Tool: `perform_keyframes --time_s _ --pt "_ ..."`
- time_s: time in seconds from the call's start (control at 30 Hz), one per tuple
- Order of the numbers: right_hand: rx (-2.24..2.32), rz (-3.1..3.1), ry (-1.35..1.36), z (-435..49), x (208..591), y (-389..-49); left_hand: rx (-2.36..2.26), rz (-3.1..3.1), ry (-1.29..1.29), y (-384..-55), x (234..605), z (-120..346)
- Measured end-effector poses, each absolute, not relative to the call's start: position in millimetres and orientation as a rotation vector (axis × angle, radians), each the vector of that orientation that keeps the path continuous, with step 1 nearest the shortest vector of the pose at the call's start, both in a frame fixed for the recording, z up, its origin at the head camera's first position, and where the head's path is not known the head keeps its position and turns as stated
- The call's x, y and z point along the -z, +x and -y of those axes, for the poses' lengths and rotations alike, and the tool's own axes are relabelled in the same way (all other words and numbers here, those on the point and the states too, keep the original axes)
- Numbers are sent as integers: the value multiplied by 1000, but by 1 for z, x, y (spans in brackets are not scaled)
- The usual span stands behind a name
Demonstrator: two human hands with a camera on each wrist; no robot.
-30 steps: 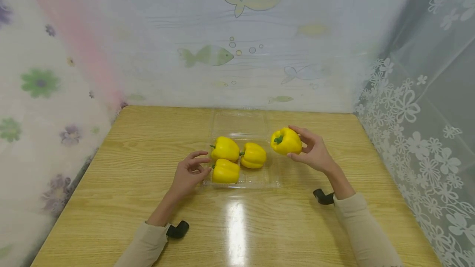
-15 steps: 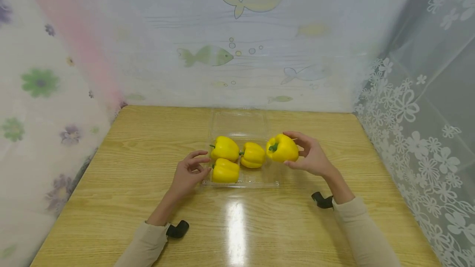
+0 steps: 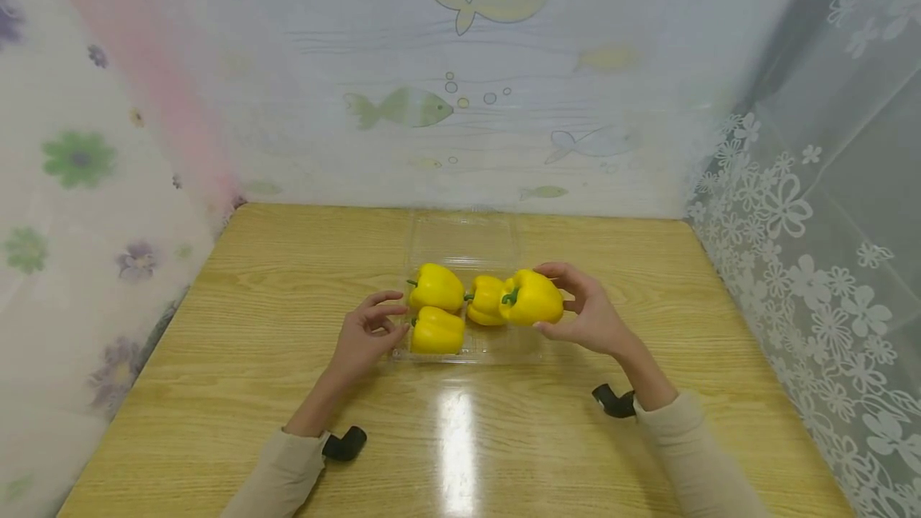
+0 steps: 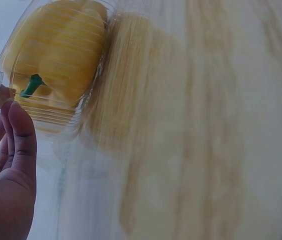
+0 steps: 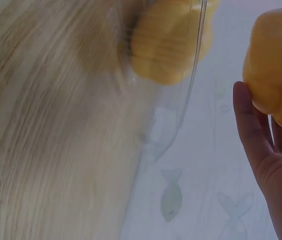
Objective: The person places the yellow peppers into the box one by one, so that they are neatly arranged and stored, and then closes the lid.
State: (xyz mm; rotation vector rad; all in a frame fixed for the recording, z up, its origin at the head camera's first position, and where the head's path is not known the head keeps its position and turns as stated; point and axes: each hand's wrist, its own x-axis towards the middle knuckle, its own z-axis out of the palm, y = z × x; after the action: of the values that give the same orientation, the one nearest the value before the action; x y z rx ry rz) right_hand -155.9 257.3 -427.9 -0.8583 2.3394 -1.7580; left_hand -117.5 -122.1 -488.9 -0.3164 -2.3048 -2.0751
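Container (image 3: 504, 352), clear plastic, sits mid-table, its lid (image 3: 464, 234) lying back on the far side. Three yellow peppers inside, stems to the left: back-left pepper (image 3: 436, 288), front-left pepper (image 3: 437, 332) just in front of it, and right-hand pepper (image 3: 484, 300), partly hidden. What hides it is the held pepper (image 3: 536, 299), above the container's right part, green stem facing left. Right hand (image 3: 588, 314) pinches this one from its right side, thumb at the near side, fingers at the far. Right wrist view shows a gap between held pepper and container wall; whether it touches the right-hand pepper, cannot tell. Left hand (image 3: 363, 338) pinches the container's left rim between thumb and finger, just beside the front-left pepper's stem; left wrist view shows a finger behind the clear plastic. Pale sleeves (image 3: 277, 466) on both arms, a black angled piece (image 3: 345, 444) at each wrist. Wood-grain table (image 3: 288, 270), glare streak near the front. Fish-print sheet (image 3: 496, 46) behind; flowered sheets (image 3: 791, 262) either side.
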Motion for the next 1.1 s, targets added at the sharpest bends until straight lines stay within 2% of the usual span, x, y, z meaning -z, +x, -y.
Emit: perform_keyframes --time_s 0.6,1.1 --pt "1696 -2336 -868 -234 438 -138 2078 2299 -332 -119 491 123" --pt "1556 -2410 -913 -220 450 -138 2078 2299 -321 -118 490 123"
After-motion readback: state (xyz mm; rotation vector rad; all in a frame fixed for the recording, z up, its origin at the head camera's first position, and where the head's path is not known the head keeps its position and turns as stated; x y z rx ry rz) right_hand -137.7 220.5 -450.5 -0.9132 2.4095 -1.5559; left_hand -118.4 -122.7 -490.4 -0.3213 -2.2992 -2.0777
